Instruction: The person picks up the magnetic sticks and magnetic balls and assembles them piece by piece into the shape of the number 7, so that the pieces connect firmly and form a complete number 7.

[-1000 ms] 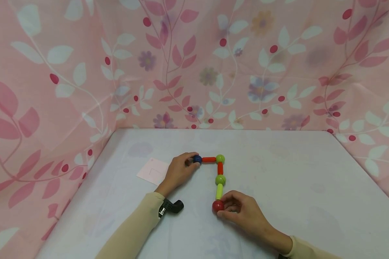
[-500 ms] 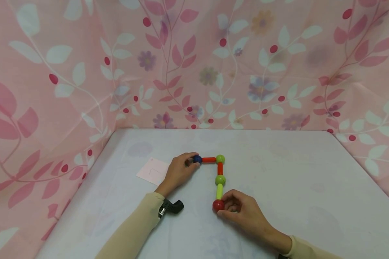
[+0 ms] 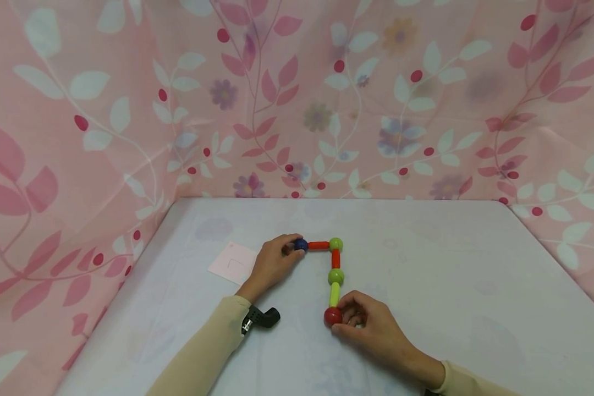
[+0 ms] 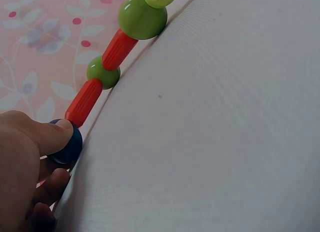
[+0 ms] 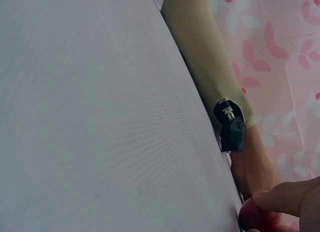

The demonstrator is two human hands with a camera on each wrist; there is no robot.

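Observation:
A chain of balls and rods lies on the table in an angular shape. At its far left end, my left hand (image 3: 275, 259) pinches a blue ball (image 3: 301, 245). From there a red rod (image 3: 319, 246) runs right to a green ball (image 3: 336, 244) at the corner. A second red rod (image 3: 336, 259) leads toward me to another green ball (image 3: 335, 276), then a yellow-green rod (image 3: 334, 295) and a red ball (image 3: 333, 316). My right hand (image 3: 376, 327) holds that red ball between thumb and fingers. In the left wrist view, the thumb presses on the blue ball (image 4: 70, 147).
A pink card (image 3: 231, 263) with a thin line drawing lies beside my left hand. A black wrist camera (image 3: 267, 317) sticks out from the left sleeve. Pink floral cloth (image 3: 317, 110) hangs behind the white table (image 3: 450, 264).

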